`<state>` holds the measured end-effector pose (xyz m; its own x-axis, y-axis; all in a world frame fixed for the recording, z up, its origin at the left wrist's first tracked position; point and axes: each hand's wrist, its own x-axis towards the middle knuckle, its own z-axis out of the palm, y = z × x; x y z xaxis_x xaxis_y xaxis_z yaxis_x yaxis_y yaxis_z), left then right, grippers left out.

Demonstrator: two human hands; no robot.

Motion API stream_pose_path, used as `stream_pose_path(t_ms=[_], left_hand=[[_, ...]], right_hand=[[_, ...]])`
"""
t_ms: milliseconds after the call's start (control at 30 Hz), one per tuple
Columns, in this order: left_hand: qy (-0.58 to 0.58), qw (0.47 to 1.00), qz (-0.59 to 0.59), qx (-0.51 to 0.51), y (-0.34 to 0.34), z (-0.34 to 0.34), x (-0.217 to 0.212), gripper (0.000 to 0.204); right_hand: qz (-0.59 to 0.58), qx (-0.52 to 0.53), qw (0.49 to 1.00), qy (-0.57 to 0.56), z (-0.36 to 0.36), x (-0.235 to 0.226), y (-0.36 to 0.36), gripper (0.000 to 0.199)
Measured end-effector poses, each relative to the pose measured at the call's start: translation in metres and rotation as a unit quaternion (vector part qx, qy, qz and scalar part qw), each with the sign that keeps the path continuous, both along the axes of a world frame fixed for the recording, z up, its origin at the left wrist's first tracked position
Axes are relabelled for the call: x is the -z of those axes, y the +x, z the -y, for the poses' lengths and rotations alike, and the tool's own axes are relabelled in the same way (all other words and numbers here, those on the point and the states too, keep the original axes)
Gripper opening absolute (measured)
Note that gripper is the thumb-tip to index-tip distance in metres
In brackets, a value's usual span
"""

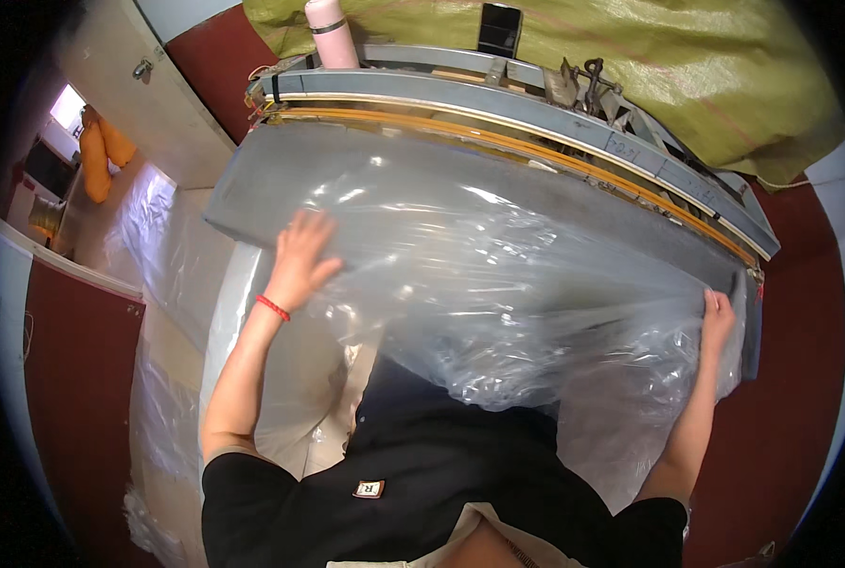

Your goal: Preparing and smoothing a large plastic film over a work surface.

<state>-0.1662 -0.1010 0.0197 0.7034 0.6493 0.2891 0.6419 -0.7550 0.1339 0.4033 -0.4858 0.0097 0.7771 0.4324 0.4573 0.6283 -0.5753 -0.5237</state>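
Note:
A large sheet of clear plastic film (498,275) spreads over a grey worktop (318,147) and hangs down in front of my body, wrinkled and shiny. My left hand (301,256), with a red bracelet on its wrist, is at the film's left part. Its fingers are spread and slightly blurred by motion, and I cannot tell whether the palm touches the film. At the right end of the worktop, my right hand (718,320) pinches the film near its edge, pulling folds across toward that corner.
Behind the worktop runs a metal frame (422,93) with orange strips (498,142). On or near it are a pink bottle (331,36), a phone (499,30) and a metal clamp (595,83). A yellow-green woven sheet (687,66) covers the back. More film (162,407) lies left.

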Motion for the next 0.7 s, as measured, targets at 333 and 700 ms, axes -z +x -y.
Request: stream_pose_path(t_ms=[333, 700], left_hand=[[-0.073, 0.980, 0.057, 0.173, -0.009, 0.062, -0.022, 0.090], [-0.268, 0.899, 0.307, 0.160, 0.076, 0.089, -0.027, 0.017]], right_hand=[[0.050, 0.102, 0.992, -0.057, 0.066, 0.006, 0.022, 0.028], [0.071, 0.136, 0.985, -0.076, 0.063, 0.007, 0.024, 0.029]])
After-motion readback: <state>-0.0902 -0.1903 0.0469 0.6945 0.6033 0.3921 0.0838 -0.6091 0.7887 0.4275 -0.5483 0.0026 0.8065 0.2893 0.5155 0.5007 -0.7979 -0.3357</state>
